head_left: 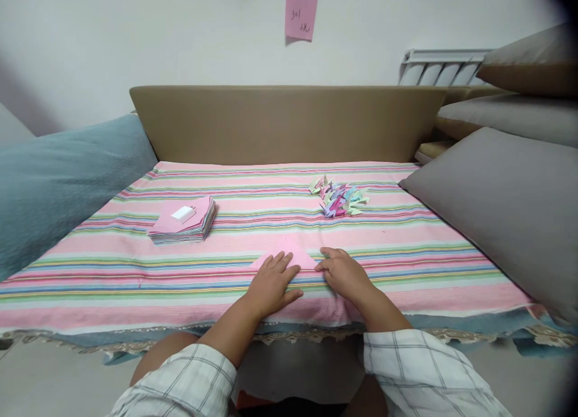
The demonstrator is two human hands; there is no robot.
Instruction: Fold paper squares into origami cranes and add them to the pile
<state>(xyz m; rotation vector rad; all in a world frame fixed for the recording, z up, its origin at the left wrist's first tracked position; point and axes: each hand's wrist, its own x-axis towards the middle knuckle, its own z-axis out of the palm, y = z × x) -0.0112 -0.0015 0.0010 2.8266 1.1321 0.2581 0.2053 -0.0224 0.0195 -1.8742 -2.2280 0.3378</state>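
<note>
A sheet of pink paper (285, 247), folded into a triangle with its peak away from me, lies on the striped cloth in front of me. My left hand (271, 283) rests on its lower left part with the fingers spread, hiding some of the near edge. At the triangle's right corner is my right hand (345, 272); its thumb and a finger touch or nearly touch the paper there, and the other fingers are partly curled. Beyond the hands, to the right, sits a cluster of small folded paper cranes (339, 199) in several colours.
To the left, a stack of coloured paper (183, 229) carries a small white block (183, 214) on top. The striped cloth (253, 188) covers the seat up to a brown backrest (289, 125). A blue cushion (67, 182) stands left; grey cushions (506, 200) are piled right.
</note>
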